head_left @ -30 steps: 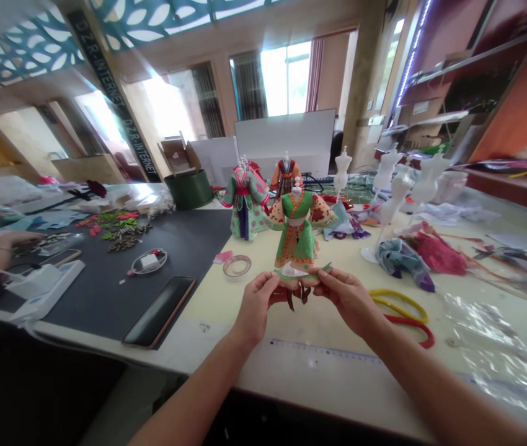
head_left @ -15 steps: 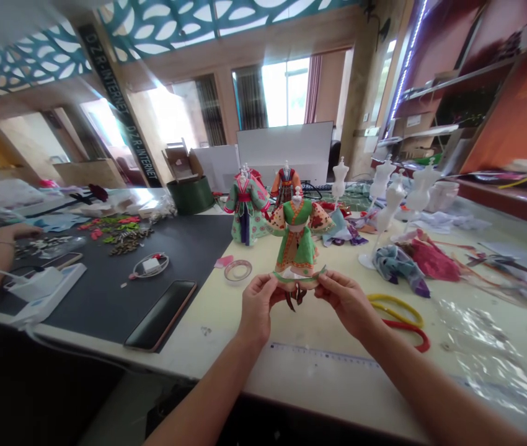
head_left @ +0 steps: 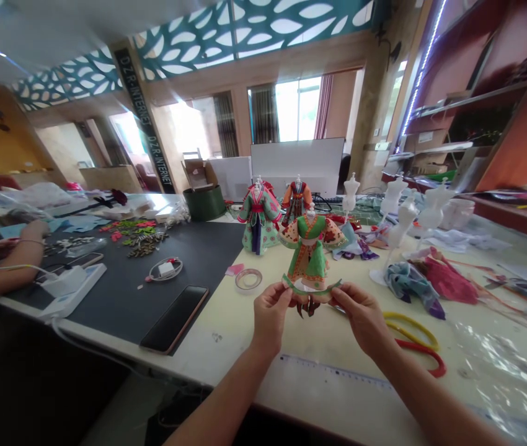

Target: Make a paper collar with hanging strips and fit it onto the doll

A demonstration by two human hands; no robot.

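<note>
While another person's forearm [head_left: 31, 244] comes in from the far left, a white power strip [head_left: 75, 292] lies nearby with a plug in it. Next I see a pile of small green, pink and brown pieces [head_left: 145, 232] on a dark mat [head_left: 219, 251], then a coiled white cable [head_left: 165, 270], and a phone [head_left: 175, 319] lying at a slant near the table's front. Just past the mat, a ring of clear tape [head_left: 248, 280] lies flat, and behind it stands a small form in a floral robe [head_left: 257, 220].

The worker's left hand [head_left: 270, 310] has thumb and forefinger pinched together on one end of a cloth strip [head_left: 312, 298]. The strip is held up over the pale tabletop, sagging a little in the middle, its upper edge green, directly in front of a form in a green robe [head_left: 307, 254]. The right hand [head_left: 359, 310] pinches the other end in the same closed way.

Beside the right wrist sit the yellow and red handles of scissors [head_left: 415, 334]. Beyond are bare white forms [head_left: 405, 220], crumpled pink cloth [head_left: 452, 280] and, nearer the front, shiny clear plastic [head_left: 500, 359].
</note>
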